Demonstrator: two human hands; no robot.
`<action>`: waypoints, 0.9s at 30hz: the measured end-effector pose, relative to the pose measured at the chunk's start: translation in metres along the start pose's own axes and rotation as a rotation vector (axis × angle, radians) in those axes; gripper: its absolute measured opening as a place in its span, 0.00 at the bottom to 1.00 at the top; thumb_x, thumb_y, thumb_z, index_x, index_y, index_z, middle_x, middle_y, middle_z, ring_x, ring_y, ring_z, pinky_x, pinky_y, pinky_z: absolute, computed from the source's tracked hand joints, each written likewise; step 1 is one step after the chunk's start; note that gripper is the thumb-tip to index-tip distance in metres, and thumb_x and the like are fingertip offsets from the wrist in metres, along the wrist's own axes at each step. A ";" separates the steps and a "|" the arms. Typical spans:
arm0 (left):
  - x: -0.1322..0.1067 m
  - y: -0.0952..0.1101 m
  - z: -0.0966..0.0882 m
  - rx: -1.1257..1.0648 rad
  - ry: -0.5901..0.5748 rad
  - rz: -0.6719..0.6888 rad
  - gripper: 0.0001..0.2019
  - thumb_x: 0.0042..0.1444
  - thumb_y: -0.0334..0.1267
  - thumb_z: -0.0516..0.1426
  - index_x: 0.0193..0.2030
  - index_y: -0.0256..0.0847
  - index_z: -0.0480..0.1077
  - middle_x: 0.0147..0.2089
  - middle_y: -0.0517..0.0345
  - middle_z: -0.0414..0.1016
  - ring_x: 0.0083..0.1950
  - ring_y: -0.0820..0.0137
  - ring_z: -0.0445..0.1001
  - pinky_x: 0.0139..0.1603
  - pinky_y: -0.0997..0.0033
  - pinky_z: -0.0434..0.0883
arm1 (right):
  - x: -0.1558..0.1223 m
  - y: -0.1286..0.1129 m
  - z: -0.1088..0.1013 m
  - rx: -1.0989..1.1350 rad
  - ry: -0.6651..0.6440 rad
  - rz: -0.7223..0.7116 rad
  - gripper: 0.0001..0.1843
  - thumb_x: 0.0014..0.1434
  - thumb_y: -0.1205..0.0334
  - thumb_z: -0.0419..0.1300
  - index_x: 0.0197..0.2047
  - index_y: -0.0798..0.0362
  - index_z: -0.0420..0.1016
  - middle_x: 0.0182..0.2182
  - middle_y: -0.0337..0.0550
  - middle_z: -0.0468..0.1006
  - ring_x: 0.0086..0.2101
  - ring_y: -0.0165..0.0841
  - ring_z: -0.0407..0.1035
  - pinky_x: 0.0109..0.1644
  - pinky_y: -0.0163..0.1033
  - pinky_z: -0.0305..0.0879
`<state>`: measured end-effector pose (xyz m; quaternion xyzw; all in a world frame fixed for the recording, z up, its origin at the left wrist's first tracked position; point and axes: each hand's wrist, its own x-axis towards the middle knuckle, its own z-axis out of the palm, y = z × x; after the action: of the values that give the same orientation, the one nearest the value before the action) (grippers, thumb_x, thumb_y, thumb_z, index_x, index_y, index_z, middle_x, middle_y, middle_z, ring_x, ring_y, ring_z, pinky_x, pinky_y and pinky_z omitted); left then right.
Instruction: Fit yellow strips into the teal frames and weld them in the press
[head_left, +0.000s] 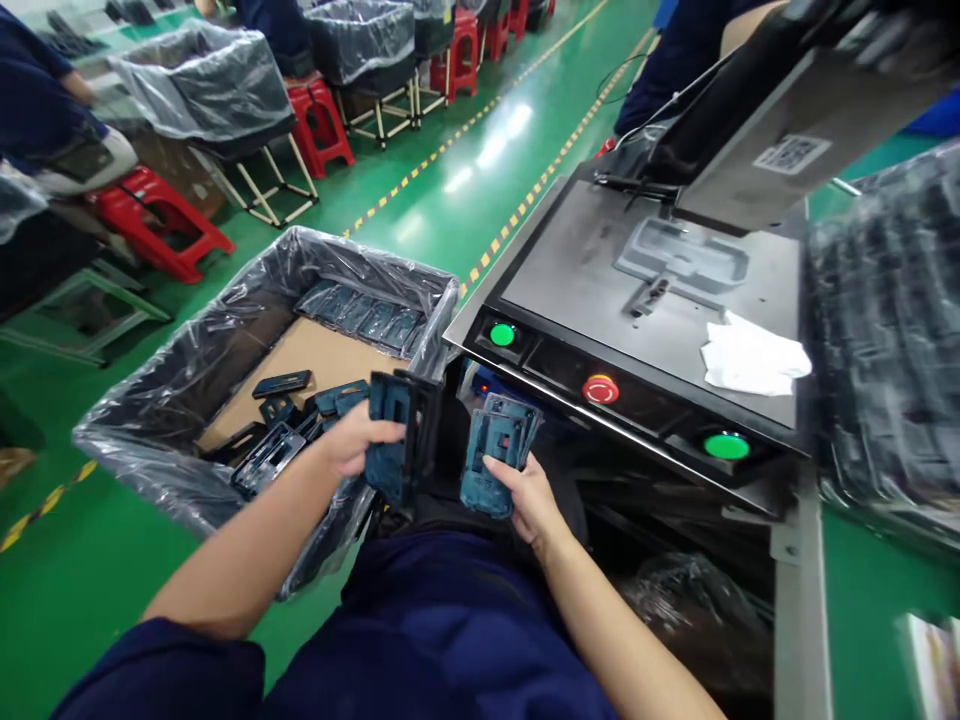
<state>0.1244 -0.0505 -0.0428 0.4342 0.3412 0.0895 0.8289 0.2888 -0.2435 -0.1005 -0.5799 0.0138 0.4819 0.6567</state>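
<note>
Head view: the only view; clock directions ran from its centre.
Left hand [352,442]: fingers clamped on dark frames [388,440] at 8 o'clock, thumb across the face.
Right hand [534,500]: fingers clamped on blue-green plates [487,465] at 6 o'clock, thumb on the front.
Handling: both stacks seemed light, stiff and smooth, apt to slide layer on layer; thin bars beside the cut-outs probably fragile.
Best hold: solid outer edges, all layers pinched together.
Lined bin [165,495]: 8 o'clock, similar parts inside.
Code sticker [793,154]: 2 o'clock, on the machine [739,165]; no brand or words legible.
</note>
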 end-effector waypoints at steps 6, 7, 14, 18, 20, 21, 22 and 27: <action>0.012 -0.076 0.045 -0.252 -0.042 -0.078 0.22 0.33 0.34 0.70 0.39 0.34 0.74 0.32 0.51 0.79 0.32 0.62 0.79 0.37 0.63 0.77 | -0.008 0.001 -0.021 -0.195 0.083 -0.098 0.32 0.39 0.52 0.75 0.46 0.52 0.71 0.38 0.45 0.81 0.38 0.44 0.75 0.43 0.48 0.74; 0.012 -0.081 0.050 -0.260 -0.077 -0.093 0.22 0.33 0.34 0.70 0.39 0.34 0.75 0.33 0.50 0.79 0.34 0.62 0.79 0.39 0.62 0.76 | -0.007 0.004 -0.025 -0.283 0.130 -0.127 0.31 0.40 0.51 0.74 0.46 0.51 0.71 0.38 0.44 0.81 0.38 0.44 0.75 0.44 0.48 0.73; 0.014 -0.104 0.064 -0.292 -0.112 -0.110 0.21 0.35 0.30 0.68 0.40 0.38 0.74 0.36 0.51 0.80 0.37 0.60 0.79 0.42 0.60 0.74 | -0.013 0.028 -0.026 -0.485 0.116 -0.240 0.27 0.48 0.54 0.67 0.51 0.50 0.68 0.45 0.45 0.78 0.45 0.43 0.72 0.54 0.47 0.66; 0.018 -0.121 0.044 -0.339 -0.169 -0.273 0.21 0.30 0.28 0.66 0.37 0.36 0.74 0.33 0.50 0.79 0.34 0.59 0.78 0.41 0.58 0.74 | -0.028 0.018 -0.024 -0.518 -0.170 -0.246 0.41 0.49 0.59 0.68 0.64 0.50 0.57 0.54 0.47 0.72 0.52 0.42 0.68 0.60 0.46 0.61; 0.017 -0.129 0.030 -0.359 -0.172 -0.311 0.19 0.30 0.30 0.65 0.35 0.35 0.74 0.31 0.50 0.79 0.33 0.58 0.78 0.41 0.57 0.74 | -0.036 0.002 -0.026 -0.555 -0.398 -0.237 0.49 0.49 0.59 0.69 0.69 0.50 0.50 0.58 0.47 0.68 0.55 0.42 0.65 0.62 0.46 0.58; 0.016 -0.132 0.024 -0.365 -0.165 -0.320 0.17 0.31 0.32 0.64 0.34 0.35 0.73 0.30 0.50 0.78 0.33 0.58 0.78 0.41 0.56 0.74 | -0.039 -0.008 -0.028 -0.570 -0.493 -0.242 0.50 0.49 0.57 0.70 0.69 0.49 0.50 0.60 0.48 0.66 0.57 0.42 0.63 0.63 0.46 0.57; 0.015 -0.135 0.019 -0.370 -0.156 -0.331 0.15 0.32 0.34 0.64 0.32 0.36 0.73 0.29 0.51 0.78 0.33 0.58 0.77 0.40 0.56 0.74 | -0.040 -0.017 -0.030 -0.580 -0.559 -0.250 0.48 0.50 0.55 0.70 0.68 0.49 0.53 0.60 0.47 0.66 0.58 0.43 0.61 0.63 0.46 0.57; 0.012 -0.144 0.009 -0.390 -0.119 -0.409 0.08 0.39 0.42 0.60 0.23 0.40 0.70 0.19 0.54 0.70 0.33 0.56 0.76 0.40 0.55 0.74 | -0.025 -0.034 -0.032 -0.647 -0.426 -0.292 0.23 0.52 0.39 0.65 0.33 0.51 0.72 0.38 0.44 0.75 0.40 0.41 0.69 0.49 0.46 0.67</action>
<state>0.1178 -0.1385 -0.1570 0.1935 0.3487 -0.0412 0.9161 0.3146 -0.2787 -0.0710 -0.6396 -0.3569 0.4724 0.4902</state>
